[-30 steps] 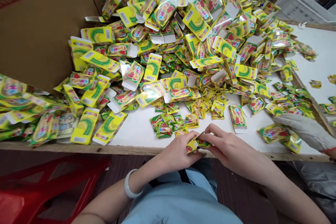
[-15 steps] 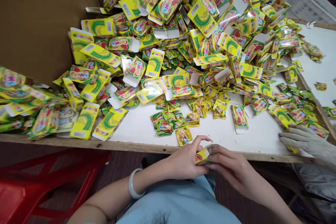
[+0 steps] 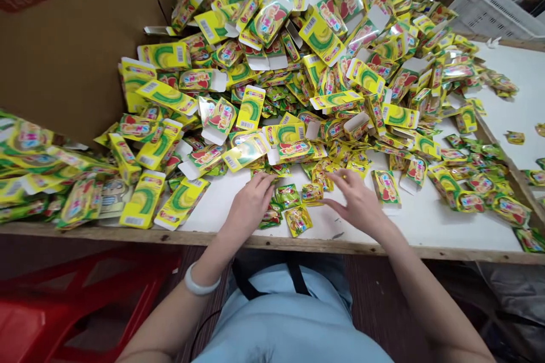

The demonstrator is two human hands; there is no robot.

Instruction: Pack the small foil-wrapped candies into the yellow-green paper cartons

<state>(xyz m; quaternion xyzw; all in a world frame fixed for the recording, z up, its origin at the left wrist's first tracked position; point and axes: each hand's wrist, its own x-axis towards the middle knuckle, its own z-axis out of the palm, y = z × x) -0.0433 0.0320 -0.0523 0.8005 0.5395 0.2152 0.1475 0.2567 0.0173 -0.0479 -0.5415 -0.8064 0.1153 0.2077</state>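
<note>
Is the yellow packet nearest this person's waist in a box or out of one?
Out: the yellow packet lies loose on the white tabletop, with no box around it.

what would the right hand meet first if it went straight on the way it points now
Most likely the loose yellow packets just ahead of the right hand; depth is unclear, so it may already be touching them.

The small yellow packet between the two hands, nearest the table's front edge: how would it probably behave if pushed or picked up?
The yellow packet looks light and somewhat floppy, given its small, crinkled wrapper. Its shiny surface may slide easily on the white tabletop. Lying flat, it seems unlikely to roll.
</note>
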